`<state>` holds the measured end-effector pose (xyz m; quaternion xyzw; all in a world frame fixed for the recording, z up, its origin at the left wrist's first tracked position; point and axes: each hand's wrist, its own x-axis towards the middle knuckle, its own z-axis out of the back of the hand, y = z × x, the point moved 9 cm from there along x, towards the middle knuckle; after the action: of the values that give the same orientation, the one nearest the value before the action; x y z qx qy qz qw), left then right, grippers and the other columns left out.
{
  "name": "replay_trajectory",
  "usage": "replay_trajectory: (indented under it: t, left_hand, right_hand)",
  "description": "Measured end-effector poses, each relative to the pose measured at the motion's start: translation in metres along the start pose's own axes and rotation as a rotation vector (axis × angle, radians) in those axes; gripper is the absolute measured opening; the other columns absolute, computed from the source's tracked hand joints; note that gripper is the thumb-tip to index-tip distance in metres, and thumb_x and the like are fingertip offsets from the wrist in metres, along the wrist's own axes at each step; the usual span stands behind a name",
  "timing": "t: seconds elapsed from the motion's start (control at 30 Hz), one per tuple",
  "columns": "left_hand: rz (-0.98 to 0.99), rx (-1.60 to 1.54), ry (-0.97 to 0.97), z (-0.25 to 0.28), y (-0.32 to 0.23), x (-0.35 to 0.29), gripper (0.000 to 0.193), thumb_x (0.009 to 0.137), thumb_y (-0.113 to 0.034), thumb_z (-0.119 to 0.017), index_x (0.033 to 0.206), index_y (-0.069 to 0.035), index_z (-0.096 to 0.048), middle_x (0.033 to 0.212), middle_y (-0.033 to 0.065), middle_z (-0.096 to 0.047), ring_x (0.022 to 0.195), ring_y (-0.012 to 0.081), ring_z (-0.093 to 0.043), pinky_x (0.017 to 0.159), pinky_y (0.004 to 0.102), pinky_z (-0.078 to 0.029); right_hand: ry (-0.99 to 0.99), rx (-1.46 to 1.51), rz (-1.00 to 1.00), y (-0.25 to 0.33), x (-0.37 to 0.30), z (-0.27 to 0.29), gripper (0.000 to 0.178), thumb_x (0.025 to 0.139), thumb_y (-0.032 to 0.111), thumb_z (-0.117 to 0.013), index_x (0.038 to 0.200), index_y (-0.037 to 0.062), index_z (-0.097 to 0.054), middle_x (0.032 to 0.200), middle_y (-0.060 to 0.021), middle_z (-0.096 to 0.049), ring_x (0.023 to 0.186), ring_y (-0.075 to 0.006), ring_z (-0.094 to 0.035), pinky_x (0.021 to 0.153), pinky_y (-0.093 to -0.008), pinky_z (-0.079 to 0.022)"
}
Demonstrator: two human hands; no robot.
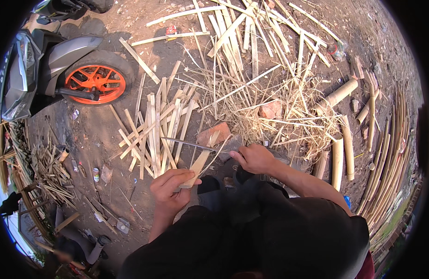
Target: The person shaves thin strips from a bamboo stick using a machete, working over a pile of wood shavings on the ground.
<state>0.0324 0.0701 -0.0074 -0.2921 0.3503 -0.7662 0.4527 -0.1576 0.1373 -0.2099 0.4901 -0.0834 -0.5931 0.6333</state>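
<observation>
Near the middle of the view, just toward six o'clock, a flat bamboo strip (199, 164) slants up to a red brick (208, 135), and a thin sliver (221, 151) stands partly split from its edge. The left hand (171, 186), toward seven o'clock, pinches the strip's lower end in a narrow grip, thumb and fingers touching it. The right hand (256, 158), toward four, wraps its grip around the knife (184, 142), whose blade crosses the strip and points to nine. Containers lie on the ground (144, 197): a small can (96, 175) between eight and nine o'clock and a clear plastic container (124, 226) between seven and eight; what either holds cannot be told. Cut strips (157, 123) are heaped between nine and ten, tangled shavings (288, 109) toward two, and a thick bamboo piece (337, 162) toward three.
</observation>
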Motion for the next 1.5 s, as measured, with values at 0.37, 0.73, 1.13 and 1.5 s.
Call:
replay_trajectory:
  t: [0.37,0.73,1.13,1.5]
  left_hand:
    - [0.01,-0.017,-0.005,0.0,0.005,-0.023,0.026,0.068,0.008,-0.083,0.089,-0.002,-0.073,0.086,0.0137,-0.075,0.075,0.0246,-0.075,0.067,0.0311,-0.058]
    - [-0.074,-0.026,0.088,-0.008,0.003,-0.018,0.027,0.065,0.009,-0.076,0.089,-0.002,-0.073,0.09,0.0095,-0.074,0.072,0.0251,-0.072,0.062,0.0327,-0.057]
    - [-0.136,-0.017,0.171,-0.019,-0.007,-0.011,0.026,0.066,0.003,-0.085,0.088,-0.005,-0.074,0.086,0.0086,-0.074,0.068,0.023,-0.07,0.06,0.0319,-0.053]
    - [-0.148,0.037,0.129,-0.013,-0.008,-0.013,0.026,0.064,0.002,-0.086,0.086,-0.006,-0.074,0.084,0.0076,-0.075,0.068,0.0215,-0.066,0.06,0.0315,-0.049]
  right_hand:
    - [0.039,-0.097,-0.106,-0.062,-0.003,-0.013,0.063,0.106,0.051,-0.044,0.086,-0.0025,-0.07,0.072,-0.0278,-0.066,0.074,-0.0475,-0.067,0.074,-0.0542,-0.055]
    - [0.072,-0.04,-0.006,-0.001,0.01,-0.005,0.061,0.104,0.05,-0.046,0.082,-0.0013,-0.071,0.071,-0.0277,-0.065,0.075,-0.0465,-0.067,0.073,-0.056,-0.052]
    - [-0.013,0.006,0.212,0.013,0.014,-0.019,0.055,0.104,0.049,-0.046,0.092,0.0009,-0.07,0.076,-0.0272,-0.067,0.077,-0.046,-0.068,0.072,-0.0562,-0.053]
    - [0.058,-0.122,-0.052,-0.038,0.024,-0.023,0.069,0.105,0.057,-0.038,0.088,0.0003,-0.073,0.079,-0.0281,-0.068,0.082,-0.0461,-0.068,0.077,-0.0541,-0.054]
